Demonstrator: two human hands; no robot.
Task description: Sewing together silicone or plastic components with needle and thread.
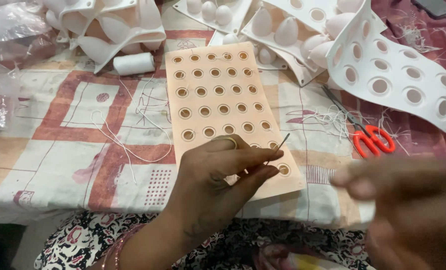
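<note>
While the left hand [218, 175] pinches the needle [282, 142], eye end tilted toward one o'clock, steadiness would help the blurred right hand [408, 200], whose finger state I cannot tell.

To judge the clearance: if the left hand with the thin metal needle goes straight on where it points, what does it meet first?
Probably the red-handled scissors, up and right of the left hand holding the needle; depth is unclear.

A thin, shiny metal needle [282, 142] is pinched in the left hand [223, 172]. The peach sheet [218, 95] looks matt and smooth, like soft foam. The white moulded trays [398, 75] appear smooth and faintly glossy. The counter [68, 125] is covered with matt printed cloth. The scissors [368, 135] show glossy orange plastic handles.
</note>
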